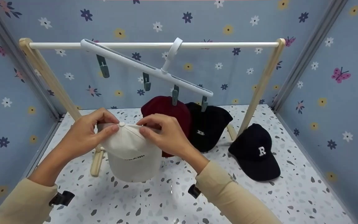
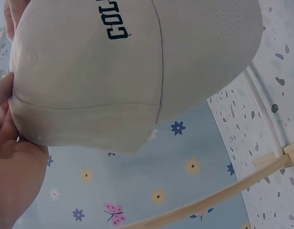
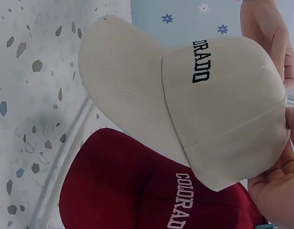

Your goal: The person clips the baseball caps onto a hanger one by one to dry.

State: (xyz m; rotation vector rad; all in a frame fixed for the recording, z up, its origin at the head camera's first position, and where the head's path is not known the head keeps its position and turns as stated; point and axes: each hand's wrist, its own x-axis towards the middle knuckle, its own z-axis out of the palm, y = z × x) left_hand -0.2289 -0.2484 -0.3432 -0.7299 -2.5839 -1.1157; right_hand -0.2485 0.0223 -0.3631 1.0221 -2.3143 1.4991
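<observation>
White cap (image 3: 232,105) reads "COLORADO", red cap (image 3: 108,176) "COLORAD", black cap (image 1: 250,141) "R".

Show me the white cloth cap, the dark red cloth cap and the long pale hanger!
White cloth cap (image 1: 127,144): head view, crown front.
Dark red cloth cap (image 3: 119,183): right wrist view, brim.
Long pale hanger (image 1: 140,64): head view, bar.

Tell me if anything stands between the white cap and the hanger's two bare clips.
Nothing visible does. The left hand and right hand pinch the white cap at its top, with no object showing between it and the bare clips. The red cap hangs beside that path, to the right.
</observation>
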